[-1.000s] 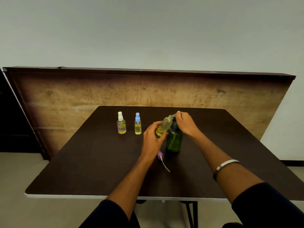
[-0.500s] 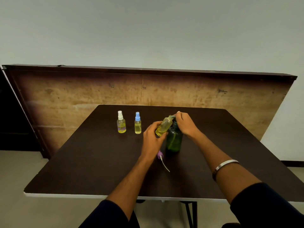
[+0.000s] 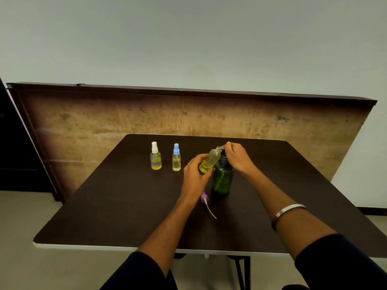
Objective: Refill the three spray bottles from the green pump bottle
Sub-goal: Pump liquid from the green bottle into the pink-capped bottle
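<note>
Fingers (image 3: 206,173) of the left hand (image 3: 193,174) curl round the lower half of an open spray bottle (image 3: 210,160), gripping it; it's tilted, neck up and to the right, w/ yellow liquid inside and no cap on. Its mouth sits right at the spout of the green pump bottle (image 3: 222,178). Right hand (image 3: 237,156) is on top of the pump head, fingers bent down over it and holding it; can't tell how far the pump is pressed. Green bottle stands upright on the worktop (image 3: 129,206), just right of the left hand, touching or nearly touching the tilted bottle's side.

Head view, rest of it: purple sprayer cap (image 3: 204,198) w/ its thin dip tube lies flat on the worktop, just in front of the green bottle and beside the left wrist, tube pointing toward the near edge. Two more spray bottles stand upright further left, near each other but apart: white-cap bottle (image 3: 155,156) at far left, blue-cap bottle (image 3: 176,158) between it and the left hand. Both have caps on and yellow liquid; white-cap one looks abt a third full, blue-cap one roughly half or more.

Metal bangle (image 3: 288,211) on the right forearm, dark sleeves on both arms. Behind the worktop a worn brown board (image 3: 104,122) leans vs. a pale wall.
</note>
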